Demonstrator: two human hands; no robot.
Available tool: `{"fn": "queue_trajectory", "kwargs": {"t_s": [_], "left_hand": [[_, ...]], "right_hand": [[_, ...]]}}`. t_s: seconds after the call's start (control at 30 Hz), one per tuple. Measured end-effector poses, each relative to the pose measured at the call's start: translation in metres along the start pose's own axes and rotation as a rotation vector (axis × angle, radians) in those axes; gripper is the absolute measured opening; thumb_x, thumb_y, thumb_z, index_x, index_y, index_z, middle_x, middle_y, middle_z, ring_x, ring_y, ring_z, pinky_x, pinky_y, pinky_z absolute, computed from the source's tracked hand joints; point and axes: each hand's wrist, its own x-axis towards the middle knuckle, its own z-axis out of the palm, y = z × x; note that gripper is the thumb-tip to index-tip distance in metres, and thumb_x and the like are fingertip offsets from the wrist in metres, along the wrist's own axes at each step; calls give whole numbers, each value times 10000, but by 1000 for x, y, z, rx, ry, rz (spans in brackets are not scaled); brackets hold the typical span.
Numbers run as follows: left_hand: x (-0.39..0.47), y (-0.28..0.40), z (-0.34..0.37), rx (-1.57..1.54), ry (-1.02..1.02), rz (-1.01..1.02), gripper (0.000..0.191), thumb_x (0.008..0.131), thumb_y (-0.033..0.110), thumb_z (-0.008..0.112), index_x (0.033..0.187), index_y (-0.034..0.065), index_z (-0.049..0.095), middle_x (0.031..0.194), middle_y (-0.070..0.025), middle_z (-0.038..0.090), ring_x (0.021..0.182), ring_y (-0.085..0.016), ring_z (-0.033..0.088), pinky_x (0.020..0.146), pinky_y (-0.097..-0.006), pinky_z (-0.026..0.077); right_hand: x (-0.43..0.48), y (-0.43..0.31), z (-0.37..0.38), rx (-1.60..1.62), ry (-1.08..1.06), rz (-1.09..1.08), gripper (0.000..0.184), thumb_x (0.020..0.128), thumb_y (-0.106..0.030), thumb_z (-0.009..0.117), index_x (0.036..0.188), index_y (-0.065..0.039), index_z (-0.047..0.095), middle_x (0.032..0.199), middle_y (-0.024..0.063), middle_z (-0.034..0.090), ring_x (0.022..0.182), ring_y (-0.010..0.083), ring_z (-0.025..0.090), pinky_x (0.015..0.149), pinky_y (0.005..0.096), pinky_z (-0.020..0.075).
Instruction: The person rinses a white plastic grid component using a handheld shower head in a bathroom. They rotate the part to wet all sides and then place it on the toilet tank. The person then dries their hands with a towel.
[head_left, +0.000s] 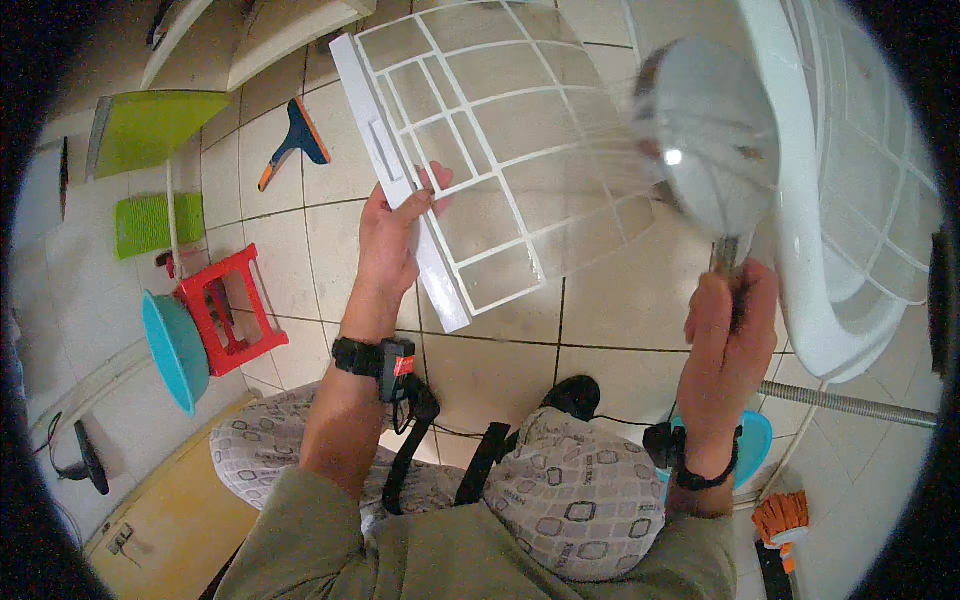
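Note:
My left hand (394, 232) grips a white plastic mesh filter panel (491, 161) by its solid edge strip. The thumb lies on the near face, and fingertips show through the mesh. The panel is tilted above the tiled floor, its far right part blurred. In my right hand (731, 337) is the handle of a round chrome shower head (716, 135), raised close to the panel's right side. Blurred streaks like water run from the head across the mesh. Much of the handle is hidden by my fingers.
A white washbasin (806, 322) stands at right with a second mesh panel (870, 157). A metal shower hose (847, 403) crosses below it. At left are a squeegee (296, 139), green dustpan (154, 131), red plastic stool (225, 315) and turquoise basin (174, 356). An orange brush (781, 517) lies lower right.

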Motion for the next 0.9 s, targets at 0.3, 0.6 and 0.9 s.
{"fn": "queue_trajectory", "kwargs": {"t_s": [0.3,0.6,0.9], "left_hand": [[15,-15,-18,-142,-85,-14,333,1009,-5,579,1339,-53,571,1348,-158,662,1278,-277,645,1108,-388,534],[33,-27,-34,-237,-157,-60,377,1010,-51,546,1385,-61,507,1359,-182,636,1295,-311,629,1151,-418,526],[45,-41,-44,-401,-176,-102,368,1010,-52,551,1373,-74,502,1368,-200,618,1319,-336,610,1158,-453,525]], "right_hand": [[-53,17,-11,39,-39,-125,204,1037,-156,643,1162,-8,579,796,94,622,673,188,543,634,362,481],[-101,38,-28,35,-96,-137,262,992,-108,661,1200,22,569,828,107,650,704,183,575,690,309,508],[-99,28,-28,-87,-128,-287,272,991,-157,669,1189,6,579,834,135,672,684,250,655,663,356,526]]}}
